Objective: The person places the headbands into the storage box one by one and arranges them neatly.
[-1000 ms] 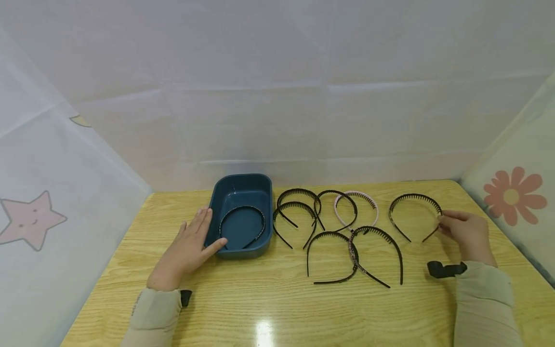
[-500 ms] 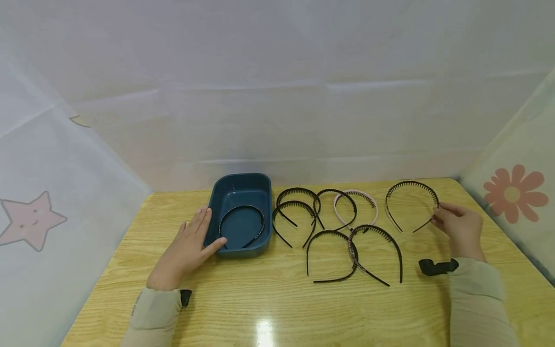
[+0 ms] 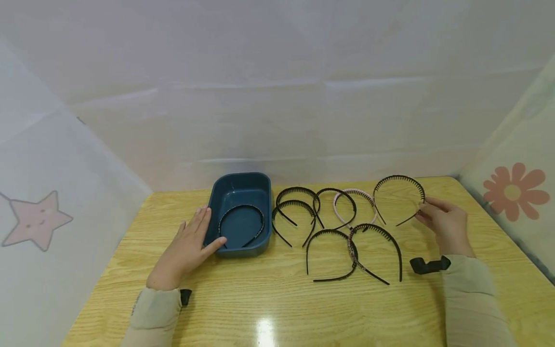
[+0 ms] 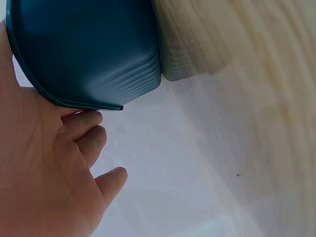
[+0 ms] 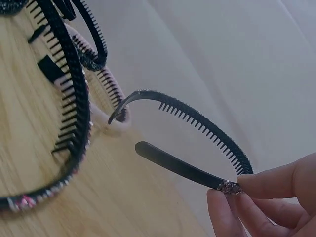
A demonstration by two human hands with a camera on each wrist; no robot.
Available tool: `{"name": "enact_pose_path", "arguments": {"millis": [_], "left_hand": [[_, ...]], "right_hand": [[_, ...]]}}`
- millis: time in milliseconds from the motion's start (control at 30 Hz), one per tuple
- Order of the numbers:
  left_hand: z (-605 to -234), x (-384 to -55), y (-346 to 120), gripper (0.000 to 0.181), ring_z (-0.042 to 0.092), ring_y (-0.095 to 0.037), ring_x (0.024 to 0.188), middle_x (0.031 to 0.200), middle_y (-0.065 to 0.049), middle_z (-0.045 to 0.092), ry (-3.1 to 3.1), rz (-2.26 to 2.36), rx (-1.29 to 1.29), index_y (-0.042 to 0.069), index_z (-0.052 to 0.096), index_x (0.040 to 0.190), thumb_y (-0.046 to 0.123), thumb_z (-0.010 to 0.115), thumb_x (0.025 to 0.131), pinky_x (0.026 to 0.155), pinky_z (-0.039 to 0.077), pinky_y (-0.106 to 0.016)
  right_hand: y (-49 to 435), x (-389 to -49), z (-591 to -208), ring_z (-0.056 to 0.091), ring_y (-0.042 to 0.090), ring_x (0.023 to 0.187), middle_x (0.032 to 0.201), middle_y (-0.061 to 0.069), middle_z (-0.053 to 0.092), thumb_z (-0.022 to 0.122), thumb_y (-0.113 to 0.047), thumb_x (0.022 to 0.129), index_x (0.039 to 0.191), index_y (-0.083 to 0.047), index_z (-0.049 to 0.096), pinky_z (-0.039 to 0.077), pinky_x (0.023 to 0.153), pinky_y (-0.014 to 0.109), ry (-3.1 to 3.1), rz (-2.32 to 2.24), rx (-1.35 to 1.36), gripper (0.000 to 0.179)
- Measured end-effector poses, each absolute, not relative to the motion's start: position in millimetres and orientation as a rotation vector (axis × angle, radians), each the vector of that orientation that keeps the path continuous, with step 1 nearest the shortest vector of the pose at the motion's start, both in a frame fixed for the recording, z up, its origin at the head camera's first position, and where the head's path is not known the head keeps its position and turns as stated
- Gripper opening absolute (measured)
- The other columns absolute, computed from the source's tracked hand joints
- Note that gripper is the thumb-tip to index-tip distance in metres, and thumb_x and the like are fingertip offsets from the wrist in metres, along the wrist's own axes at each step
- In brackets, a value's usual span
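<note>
Above the wooden bench (image 3: 217, 308), 1 headband (image 5: 180, 167) is pinched by the right hand (image 3: 448, 229), seemingly for carrying; the box (image 3: 249, 253) is touched by the straight-fingered left hand (image 3: 186, 250). Next, 6 loose headbands (image 3: 401, 262) should be avoided.

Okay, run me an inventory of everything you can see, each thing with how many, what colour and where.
Blue tub: one, dark blue, left of centre on the table
Headband in the tub: one, dark
Loose black headbands: five, on the table right of the tub
Pink headband: one, pale pink, among the loose black ones
Held headband: one, black, sparkly near the fingertips, in the right hand
Table: one, yellowish wood, underneath
Backdrop: sheet count unclear, whitish, behind and both sides
Star print: one, pink, left side
Flower print: one, red with yellow centre, right side
Black wrist pieces: two, one per wrist
Sleeves: two, beige, near edge
Left hand: one, against the tub's left side
Right hand: one, pinching the held headband
</note>
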State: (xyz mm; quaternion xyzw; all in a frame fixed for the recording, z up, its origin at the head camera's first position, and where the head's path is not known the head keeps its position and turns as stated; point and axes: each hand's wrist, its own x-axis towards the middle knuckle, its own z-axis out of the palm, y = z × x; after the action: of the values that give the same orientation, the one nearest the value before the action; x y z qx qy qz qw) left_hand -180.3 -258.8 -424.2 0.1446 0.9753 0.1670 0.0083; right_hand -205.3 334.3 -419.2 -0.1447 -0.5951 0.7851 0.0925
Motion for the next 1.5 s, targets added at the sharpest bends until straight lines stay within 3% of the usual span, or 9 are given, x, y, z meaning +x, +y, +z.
{"name": "enact_pose_path", "arguments": {"millis": [200,500,733,1267,1500], "left_hand": [[-424.3,-180.8,-259.3,0.097,0.005,-0.038,0.155,0.169,-0.020,0.006,3.048,0.513,0.442,0.001,0.009,0.162,0.064,0.049,0.100,0.120,0.006,-0.067],[-422.6,-179.9,-258.6,0.097,0.004,-0.037,0.155,0.169,-0.019,0.005,3.045,0.516,0.437,0.001,0.009,0.162,0.063,0.049,0.100,0.120,0.007,-0.067],[-421.1,-179.0,-258.9,0.096,0.006,-0.039,0.155,0.168,-0.021,0.008,3.050,0.519,0.442,-0.001,0.011,0.162,0.060,0.051,0.100,0.119,0.008,-0.068],[-421.4,-179.4,-257.4,0.096,0.006,-0.038,0.155,0.169,-0.020,0.008,3.049,0.528,0.439,0.001,0.011,0.162,0.063,0.050,0.100,0.120,0.007,-0.067],[-423.5,-179.9,-258.5,0.097,0.005,-0.037,0.155,0.169,-0.019,0.007,3.052,0.524,0.434,0.002,0.010,0.162,0.064,0.049,0.100,0.120,0.007,-0.066]], "right_hand": [[322.9,-207.8,-417.9,0.072,0.010,0.084,0.097,-0.004,0.070,0.066,-0.001,0.097,0.137,0.003,0.050,0.060,0.078,0.023,-1.773,2.377,-0.369,0.043],[306.0,-212.3,-416.3,0.073,0.008,0.087,0.097,-0.005,0.073,0.067,0.000,0.096,0.138,0.009,0.044,0.059,0.081,0.023,-1.793,2.388,-0.201,0.049],[291.7,-216.5,-416.2,0.072,0.012,0.086,0.100,0.000,0.072,0.067,0.004,0.095,0.131,0.007,0.049,0.060,0.082,0.027,-1.753,2.429,-0.126,0.040],[250.9,-213.0,-408.2,0.069,0.013,0.099,0.113,0.010,0.061,0.067,0.000,0.096,0.134,0.010,0.050,0.058,0.088,0.031,-1.790,2.367,0.082,0.042],[229.1,-211.0,-404.4,0.070,0.013,0.095,0.110,0.007,0.062,0.069,0.000,0.095,0.131,0.008,0.053,0.058,0.088,0.031,-1.774,2.389,0.104,0.040]]}}
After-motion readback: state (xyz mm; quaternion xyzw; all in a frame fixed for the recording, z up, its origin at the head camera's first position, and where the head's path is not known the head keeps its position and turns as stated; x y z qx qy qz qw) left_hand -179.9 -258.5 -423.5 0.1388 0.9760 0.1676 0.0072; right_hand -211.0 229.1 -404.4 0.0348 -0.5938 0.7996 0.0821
